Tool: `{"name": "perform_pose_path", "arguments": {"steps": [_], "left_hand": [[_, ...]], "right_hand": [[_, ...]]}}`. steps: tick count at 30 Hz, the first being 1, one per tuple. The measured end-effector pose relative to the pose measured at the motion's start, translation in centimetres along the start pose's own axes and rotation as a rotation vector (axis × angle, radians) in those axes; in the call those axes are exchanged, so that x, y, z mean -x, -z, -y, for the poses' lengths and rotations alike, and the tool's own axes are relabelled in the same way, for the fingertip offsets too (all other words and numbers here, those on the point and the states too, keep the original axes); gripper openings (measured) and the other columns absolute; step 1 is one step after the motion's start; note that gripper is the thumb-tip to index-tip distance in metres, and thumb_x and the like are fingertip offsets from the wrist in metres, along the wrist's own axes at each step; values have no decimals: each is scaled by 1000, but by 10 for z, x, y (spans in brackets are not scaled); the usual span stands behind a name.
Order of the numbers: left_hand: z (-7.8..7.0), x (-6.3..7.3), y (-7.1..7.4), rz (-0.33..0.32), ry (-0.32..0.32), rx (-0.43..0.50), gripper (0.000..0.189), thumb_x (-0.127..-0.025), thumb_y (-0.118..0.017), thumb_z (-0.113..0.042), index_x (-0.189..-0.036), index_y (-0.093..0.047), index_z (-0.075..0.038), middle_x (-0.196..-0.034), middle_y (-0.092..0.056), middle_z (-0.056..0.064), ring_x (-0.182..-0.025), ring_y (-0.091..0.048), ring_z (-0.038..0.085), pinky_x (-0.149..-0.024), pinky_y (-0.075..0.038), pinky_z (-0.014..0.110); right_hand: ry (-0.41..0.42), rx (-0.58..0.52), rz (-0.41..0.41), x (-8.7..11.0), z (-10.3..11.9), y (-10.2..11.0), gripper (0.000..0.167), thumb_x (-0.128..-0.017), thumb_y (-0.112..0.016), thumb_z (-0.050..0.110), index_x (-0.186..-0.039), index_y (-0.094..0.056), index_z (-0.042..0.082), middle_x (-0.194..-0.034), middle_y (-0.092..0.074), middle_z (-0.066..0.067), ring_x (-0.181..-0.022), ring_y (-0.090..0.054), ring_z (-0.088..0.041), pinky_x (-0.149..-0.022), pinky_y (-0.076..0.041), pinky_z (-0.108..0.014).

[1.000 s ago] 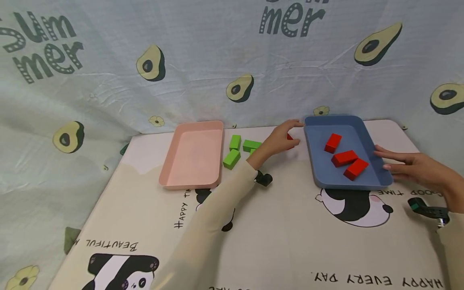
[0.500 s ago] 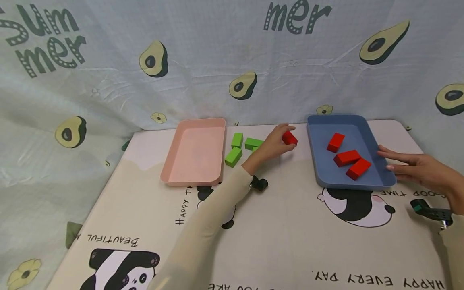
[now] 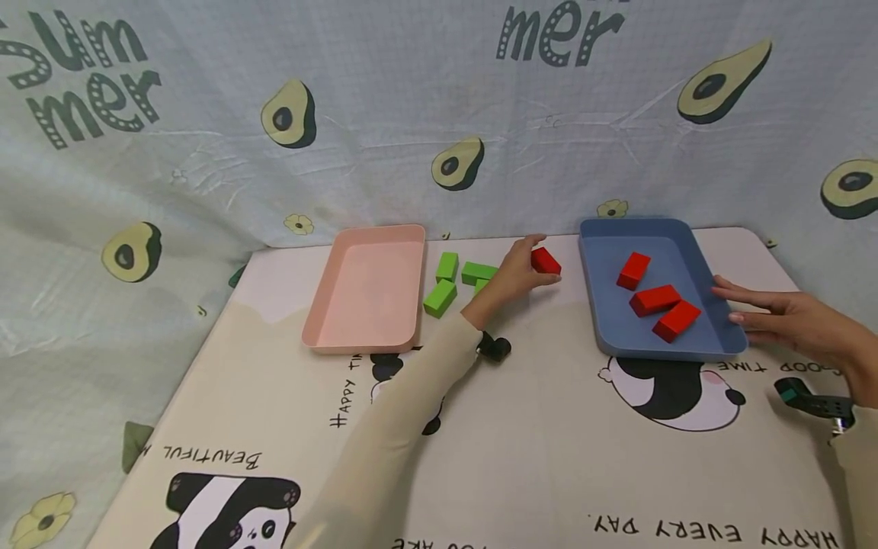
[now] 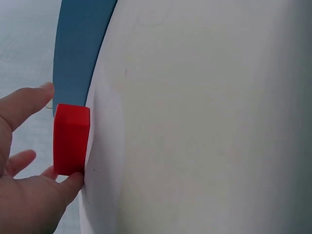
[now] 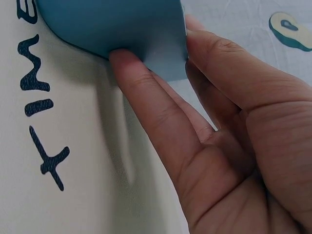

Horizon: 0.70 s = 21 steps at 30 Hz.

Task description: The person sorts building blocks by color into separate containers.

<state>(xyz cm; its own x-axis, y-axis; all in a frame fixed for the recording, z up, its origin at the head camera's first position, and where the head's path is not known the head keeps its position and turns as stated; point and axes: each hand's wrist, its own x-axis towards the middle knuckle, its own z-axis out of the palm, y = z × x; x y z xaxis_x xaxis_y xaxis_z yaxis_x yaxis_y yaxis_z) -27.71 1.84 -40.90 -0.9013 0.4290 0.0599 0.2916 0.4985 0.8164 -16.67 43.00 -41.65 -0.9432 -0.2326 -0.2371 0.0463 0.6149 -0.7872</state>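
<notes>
A red block [image 3: 546, 261] is between the thumb and fingers of my left hand [image 3: 511, 274], at the far side of the table. In the left wrist view the thumb [image 4: 72, 186] and another fingertip meet at the block's lower end, while one finger extends apart from it. My right hand [image 3: 789, 316] holds the right wall of a blue tray [image 3: 590, 305]. A finger [image 5: 134, 73] presses the tray's outer wall in the right wrist view, and other digits pass over its edge. Inside the tray, three red blocks [image 3: 655, 300] lie loosely, two of them close together.
Several green blocks [image 3: 440, 298] lie left of the left hand, which partly covers one. Beyond them is a pink tray [image 3: 309, 343] with nothing in it. A cloth with printed avocados [image 3: 458, 162] hangs along the back. Printed pandas and lettering mark the table cover [image 3: 521, 457].
My left hand has drawn back leftward and its fingers have closed in, so the red block, mostly hidden a second ago, shows clearly. The right hand stays at the blue tray.
</notes>
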Motion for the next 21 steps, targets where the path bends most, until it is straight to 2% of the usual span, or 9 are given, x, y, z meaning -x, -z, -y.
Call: {"name": "perform_pose_path", "arguments": {"steps": [6,11,15,21], "left_hand": [[2,-8,-5,-50,84,-17,79,-89,-80,-16,-154,-36,-2,-148,-48,16,-130,-50,26,-97,-55,30],[2,-10,-7,-84,149,-29,66,-89,-80,-17,-144,-47,1,-137,-54,15,-121,-52,24,-91,-57,28],[1,-10,-6,-88,156,-25,55,-89,-80,-17,-135,-55,1,-131,-57,14,-116,-54,23,-86,-56,26],[-1,-8,-6,-58,128,2,57,-88,-81,-18,-135,-54,0,-127,-60,12,-109,-55,20,-79,-53,20]], "right_hand": [[20,6,4,0,0,0,60,-105,-58,24,-159,-32,18,-159,-13,32,-146,-7,-59,-81,-50,-6],[21,-10,2,0,0,0,60,-105,-59,23,-158,-33,18,-158,-16,34,-151,-3,-51,-82,-49,-5],[20,-20,5,1,-1,0,60,-105,-59,22,-159,-32,18,-157,-16,35,-152,-3,-47,-82,-49,-5],[-5,17,-4,0,0,0,60,-105,-59,28,-159,-33,20,-161,-11,31,-151,-1,-51,-81,-47,-4]]}}
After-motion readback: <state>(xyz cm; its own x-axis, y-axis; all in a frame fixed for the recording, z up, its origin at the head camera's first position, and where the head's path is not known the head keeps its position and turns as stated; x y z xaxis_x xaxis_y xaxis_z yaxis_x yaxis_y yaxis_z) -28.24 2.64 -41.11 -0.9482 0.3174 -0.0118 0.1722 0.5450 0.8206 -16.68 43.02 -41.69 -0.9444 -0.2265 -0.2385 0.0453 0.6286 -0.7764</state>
